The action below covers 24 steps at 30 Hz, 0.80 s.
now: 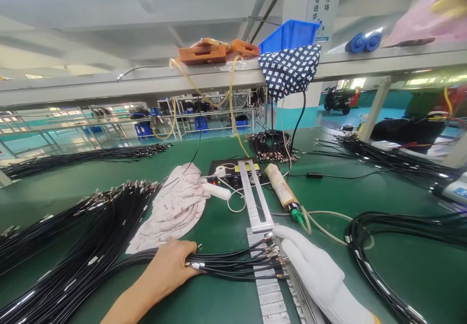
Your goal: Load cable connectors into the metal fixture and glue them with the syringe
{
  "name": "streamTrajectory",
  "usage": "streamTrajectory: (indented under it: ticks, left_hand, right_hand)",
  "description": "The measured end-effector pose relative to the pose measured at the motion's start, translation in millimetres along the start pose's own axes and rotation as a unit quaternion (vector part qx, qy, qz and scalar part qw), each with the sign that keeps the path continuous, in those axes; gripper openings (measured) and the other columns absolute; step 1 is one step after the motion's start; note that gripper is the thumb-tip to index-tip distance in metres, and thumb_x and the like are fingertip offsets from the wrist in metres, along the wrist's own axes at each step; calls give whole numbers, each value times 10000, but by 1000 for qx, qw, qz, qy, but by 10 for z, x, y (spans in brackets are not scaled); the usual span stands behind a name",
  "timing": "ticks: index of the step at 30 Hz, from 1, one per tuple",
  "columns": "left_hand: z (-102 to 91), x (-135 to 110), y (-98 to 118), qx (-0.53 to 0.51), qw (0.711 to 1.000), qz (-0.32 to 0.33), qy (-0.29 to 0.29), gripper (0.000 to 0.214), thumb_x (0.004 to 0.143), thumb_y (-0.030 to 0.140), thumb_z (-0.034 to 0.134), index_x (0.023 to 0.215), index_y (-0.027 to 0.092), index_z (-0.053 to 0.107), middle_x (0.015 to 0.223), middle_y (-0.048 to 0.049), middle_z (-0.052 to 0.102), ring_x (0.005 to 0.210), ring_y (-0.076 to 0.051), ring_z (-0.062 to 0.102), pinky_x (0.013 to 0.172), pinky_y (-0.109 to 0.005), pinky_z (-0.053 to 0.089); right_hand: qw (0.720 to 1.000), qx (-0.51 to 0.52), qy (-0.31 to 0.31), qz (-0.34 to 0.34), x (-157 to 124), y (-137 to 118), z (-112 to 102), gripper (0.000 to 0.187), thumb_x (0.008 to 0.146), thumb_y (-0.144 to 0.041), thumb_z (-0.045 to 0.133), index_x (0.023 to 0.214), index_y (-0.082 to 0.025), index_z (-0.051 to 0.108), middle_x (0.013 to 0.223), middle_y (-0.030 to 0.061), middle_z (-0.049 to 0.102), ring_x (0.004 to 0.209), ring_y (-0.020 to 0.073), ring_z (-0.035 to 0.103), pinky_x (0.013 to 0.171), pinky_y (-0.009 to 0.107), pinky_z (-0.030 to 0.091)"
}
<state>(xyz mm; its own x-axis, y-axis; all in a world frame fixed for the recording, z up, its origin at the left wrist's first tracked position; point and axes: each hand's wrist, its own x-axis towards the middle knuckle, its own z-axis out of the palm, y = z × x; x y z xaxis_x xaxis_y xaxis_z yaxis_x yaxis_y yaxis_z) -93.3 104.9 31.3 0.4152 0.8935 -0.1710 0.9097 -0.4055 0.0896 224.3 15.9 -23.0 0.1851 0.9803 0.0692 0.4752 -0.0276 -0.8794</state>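
Note:
My bare left hand (170, 265) is closed around a bundle of black cables (226, 264), left of a slotted metal fixture (272, 295). The cables' metal-tipped ends lie across the fixture, spread in several rows. My right hand (314, 265), in a white glove, lies along a metal bar (301, 290) on the fixture's right side. Its fingers are stretched forward, the tips near the uppermost cable end; their undersides are hidden. A flat metal frame with a long slot (248, 192) extends away from the fixture toward a black control box (228, 180).
Thick bundles of black cables (120, 222) cover the table's left side. A pale printed cloth (175, 202) lies beyond my left hand. A taped handle tool (280, 188) with a green connector lies beyond my right hand. Coiled cables (368, 265) lie at right, under an overhead shelf (219, 76).

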Motion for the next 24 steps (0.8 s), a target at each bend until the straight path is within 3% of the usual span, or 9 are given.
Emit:
streamTrajectory:
  ticks: [3,6,12,15,19,22,24]
  left_hand:
    - [-30,-49,14,-67,998,14,1,351,731,448,791,889,189,615,978,-44,643,932,-260,573,778,-312,388]
    - [-8,-100,51,-118,992,44,5,438,711,429,824,1041,211,634,1099,-49,605,1033,-260,548,877,-326,419]
    - [160,-8,271,-179,977,113,40,326,1003,490,489,1256,300,571,1250,-25,569,1183,-222,507,1059,-347,356]
    - [156,114,489,-174,976,114,57,327,1031,447,402,1211,252,591,1219,-55,592,1154,-243,519,1045,-376,351]
    - [20,186,725,-218,971,100,2,221,929,344,480,964,190,634,993,-56,641,938,-221,569,861,-326,405]
    - [-74,156,752,-248,964,87,-37,229,872,374,480,832,182,598,784,-11,585,741,-170,512,684,-276,370]
    - [-97,138,712,-269,958,85,-47,285,858,439,470,795,178,568,752,-2,543,720,-161,467,667,-274,341]
  right_hand:
    - [1000,-14,-10,-21,18,78,25,567,940,-669,390,1326,-350,655,1433,-48,563,1350,227,499,1225,415,305]
    - [1000,-13,-3,-27,30,55,57,574,941,-663,370,1315,-342,665,1422,-43,573,1340,232,508,1221,425,313]
    - [1000,12,21,-12,62,-197,85,682,864,-671,316,1236,-267,721,1346,7,630,1282,274,551,1183,459,360]
    - [999,31,22,-30,92,-223,102,677,875,-648,304,1227,-251,725,1334,17,637,1281,263,549,1179,438,361]
    - [998,41,29,-40,134,-142,143,698,870,-657,317,1212,-214,734,1327,47,642,1271,274,555,1176,441,358]
    - [997,52,36,-35,159,-116,174,692,864,-656,343,1209,-204,737,1316,60,649,1263,287,563,1171,463,362]
    - [996,68,38,-43,168,-129,191,657,880,-637,361,1204,-206,737,1307,64,655,1258,288,567,1170,471,363]
